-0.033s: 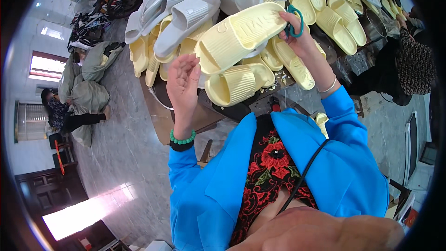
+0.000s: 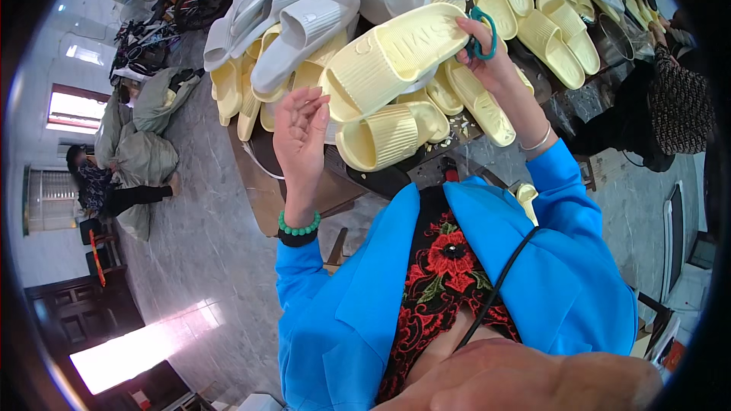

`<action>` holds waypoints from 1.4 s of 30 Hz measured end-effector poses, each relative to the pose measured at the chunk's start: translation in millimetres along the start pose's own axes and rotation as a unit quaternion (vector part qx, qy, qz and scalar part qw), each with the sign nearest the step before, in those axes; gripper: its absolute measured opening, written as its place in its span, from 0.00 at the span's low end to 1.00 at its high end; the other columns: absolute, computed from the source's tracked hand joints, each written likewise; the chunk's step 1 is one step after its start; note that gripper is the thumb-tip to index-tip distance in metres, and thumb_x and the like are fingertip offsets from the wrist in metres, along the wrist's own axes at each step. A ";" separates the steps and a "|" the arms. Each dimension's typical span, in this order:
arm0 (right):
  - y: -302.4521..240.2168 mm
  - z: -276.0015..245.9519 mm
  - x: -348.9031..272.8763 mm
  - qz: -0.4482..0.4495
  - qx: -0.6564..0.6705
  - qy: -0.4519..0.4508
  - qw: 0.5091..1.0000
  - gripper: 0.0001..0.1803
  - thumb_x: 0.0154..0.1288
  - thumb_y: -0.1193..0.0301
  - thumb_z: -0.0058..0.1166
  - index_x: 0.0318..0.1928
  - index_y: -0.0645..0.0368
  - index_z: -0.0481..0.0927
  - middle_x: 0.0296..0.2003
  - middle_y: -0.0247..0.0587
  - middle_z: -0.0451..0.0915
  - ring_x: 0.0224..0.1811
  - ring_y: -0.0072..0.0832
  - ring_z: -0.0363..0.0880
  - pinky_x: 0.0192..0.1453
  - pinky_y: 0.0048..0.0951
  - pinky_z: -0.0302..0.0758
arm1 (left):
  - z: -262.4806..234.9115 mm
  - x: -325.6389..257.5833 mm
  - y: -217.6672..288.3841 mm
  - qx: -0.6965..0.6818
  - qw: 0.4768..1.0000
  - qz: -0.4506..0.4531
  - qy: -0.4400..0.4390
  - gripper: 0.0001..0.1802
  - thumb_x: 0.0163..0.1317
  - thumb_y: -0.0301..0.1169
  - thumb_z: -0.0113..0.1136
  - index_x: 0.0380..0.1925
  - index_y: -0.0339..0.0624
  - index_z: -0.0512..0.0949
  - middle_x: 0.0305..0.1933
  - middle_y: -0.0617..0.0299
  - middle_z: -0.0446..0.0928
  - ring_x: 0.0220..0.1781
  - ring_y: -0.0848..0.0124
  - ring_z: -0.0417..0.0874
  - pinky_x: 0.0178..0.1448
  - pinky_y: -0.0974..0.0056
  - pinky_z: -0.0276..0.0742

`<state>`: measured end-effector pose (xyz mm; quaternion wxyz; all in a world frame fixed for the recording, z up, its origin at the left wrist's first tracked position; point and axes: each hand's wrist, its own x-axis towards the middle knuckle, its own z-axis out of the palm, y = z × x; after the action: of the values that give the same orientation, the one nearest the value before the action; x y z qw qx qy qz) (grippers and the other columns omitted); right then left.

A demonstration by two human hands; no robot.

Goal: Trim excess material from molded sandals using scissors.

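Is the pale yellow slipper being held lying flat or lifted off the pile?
Lifted: the pale yellow slipper hangs tilted from the right hand, above the heap.

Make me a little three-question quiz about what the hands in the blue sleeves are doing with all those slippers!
1. True or false: the right hand grips teal-handled scissors and a pale yellow ribbed foam slide slipper.
2. What does the left hand hold? A) a grey slipper B) nothing that can be made out, its fingers just curl together C) a hammer
3. Fill in: the left wrist wears a bracelet of ____ beads.

Key: 1 true; 2 B; 3 green.
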<state>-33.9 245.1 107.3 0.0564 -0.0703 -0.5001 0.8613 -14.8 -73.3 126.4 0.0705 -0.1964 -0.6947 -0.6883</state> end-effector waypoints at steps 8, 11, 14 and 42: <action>-6.6 -0.7 -0.2 -0.051 -0.058 -0.004 0.997 0.14 0.62 0.58 0.60 0.35 0.55 0.76 0.23 0.27 0.74 0.22 0.15 0.70 0.26 0.18 0.66 | 9.2 0.0 -2.7 -0.010 0.999 -0.036 -0.038 0.19 0.66 0.21 0.55 0.56 0.32 0.66 0.55 0.50 0.74 0.57 0.65 0.77 0.62 0.65 0.71; -9.8 -0.2 -0.6 -0.089 -0.095 -0.021 0.991 0.15 0.62 0.57 0.60 0.34 0.55 0.77 0.25 0.27 0.74 0.22 0.15 0.70 0.27 0.19 0.66 | 11.1 -0.6 -6.1 -0.080 0.990 -0.100 -0.056 0.22 0.66 0.22 0.56 0.59 0.32 0.65 0.57 0.50 0.74 0.58 0.66 0.76 0.63 0.63 0.70; -12.3 0.6 -7.3 -0.121 -0.131 -0.012 0.984 0.16 0.62 0.56 0.59 0.33 0.56 0.79 0.25 0.28 0.75 0.24 0.16 0.70 0.28 0.19 0.66 | 24.2 -2.4 -7.8 -0.238 0.944 -0.209 -0.093 0.24 0.66 0.24 0.56 0.62 0.34 0.65 0.60 0.52 0.73 0.61 0.65 0.74 0.67 0.60 0.67; 30.5 37.3 -78.7 -0.120 -0.221 -0.128 0.959 0.14 0.54 0.70 0.66 0.37 0.61 0.77 0.29 0.31 0.78 0.34 0.16 0.73 0.37 0.24 0.73 | 93.9 -54.5 -19.8 -0.341 0.898 -0.277 0.027 0.23 0.66 0.24 0.57 0.61 0.35 0.67 0.58 0.56 0.75 0.58 0.68 0.77 0.62 0.63 0.73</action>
<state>36.1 184.9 104.1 0.0773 0.0905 -0.6858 0.7180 43.8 10.1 83.9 -0.1754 0.0109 -0.4419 -0.8797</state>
